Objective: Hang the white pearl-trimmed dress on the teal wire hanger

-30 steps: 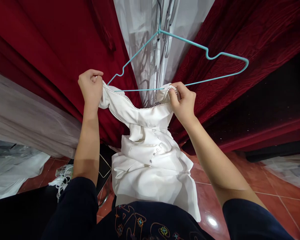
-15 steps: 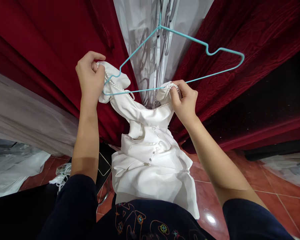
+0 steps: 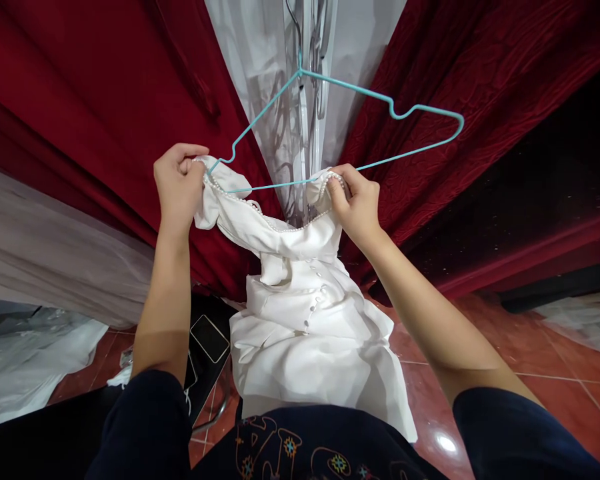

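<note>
A white dress [image 3: 300,333] with a pearl-beaded neckline and a row of covered buttons hangs down in front of my body. My left hand [image 3: 179,183] pinches its left shoulder, at the beaded edge. On the other side, my right hand [image 3: 356,200] grips the right shoulder between thumb and fingers. A light-blue hanger [image 3: 347,83] hangs by its hook just above the dress. Its left corner reaches into the dress's left shoulder beside my left hand. The hanger's right arm is bare, and its lower bar runs behind my right fingertips.
Dark red curtains [image 3: 105,100] drape on both sides. Several white hangers [image 3: 316,127] hang behind, before pale fabric. A phone [image 3: 210,339] lies on a black surface at lower left. White tulle [image 3: 40,360] spreads near the tiled floor [image 3: 540,360].
In the picture, the hanger has shifted down and left. My left hand and the dress's left shoulder are lower, and the hanger's left corner is now more covered by the dress.
</note>
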Demonstrator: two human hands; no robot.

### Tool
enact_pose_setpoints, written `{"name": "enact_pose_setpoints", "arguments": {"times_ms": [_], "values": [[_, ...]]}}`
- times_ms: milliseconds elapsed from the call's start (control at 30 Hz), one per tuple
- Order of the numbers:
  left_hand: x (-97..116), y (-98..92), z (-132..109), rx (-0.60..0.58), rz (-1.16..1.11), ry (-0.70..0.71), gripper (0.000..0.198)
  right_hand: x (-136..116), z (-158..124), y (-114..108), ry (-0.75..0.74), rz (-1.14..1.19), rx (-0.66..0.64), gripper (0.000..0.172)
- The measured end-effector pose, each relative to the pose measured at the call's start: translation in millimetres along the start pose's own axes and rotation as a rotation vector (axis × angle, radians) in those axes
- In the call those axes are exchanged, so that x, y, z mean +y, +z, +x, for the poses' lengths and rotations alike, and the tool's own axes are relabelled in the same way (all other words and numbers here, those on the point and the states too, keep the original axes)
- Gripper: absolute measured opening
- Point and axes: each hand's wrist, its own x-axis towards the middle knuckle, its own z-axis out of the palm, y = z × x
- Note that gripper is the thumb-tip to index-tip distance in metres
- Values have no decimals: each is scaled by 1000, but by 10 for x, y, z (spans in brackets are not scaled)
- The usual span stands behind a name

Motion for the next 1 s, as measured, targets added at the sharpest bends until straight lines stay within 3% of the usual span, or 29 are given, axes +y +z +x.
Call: {"name": "enact_pose_setpoints", "arguments": {"times_ms": [133, 267, 400, 567, 667, 833, 900, 1000], "values": [[105, 303, 196, 39, 21, 91, 33, -10, -17, -1, -14, -8, 5, 39], [49, 606, 409, 71, -6, 141, 30, 0, -4, -8, -29, 5, 4, 38], [-5, 781, 332, -20, 20, 78, 41, 7, -5, -39, -34, -37, 14, 38], [106, 754, -3, -26, 63, 292, 33, 37, -8, -24, -42, -15, 16, 39], [140, 711, -50, -87, 39, 251, 26, 63, 18, -6, -43, 29, 22, 38], [189, 595, -34, -145, 14, 225, 29, 39, -44, -87, -114, 55, 0, 36], [249, 511, -34, -154, 29, 240, 29, 63, -101, -175, -164, 59, 82, 39], [336, 377, -7, -170, 101, 304, 26, 239, -70, -403, -138, 83, 384, 37]]}}
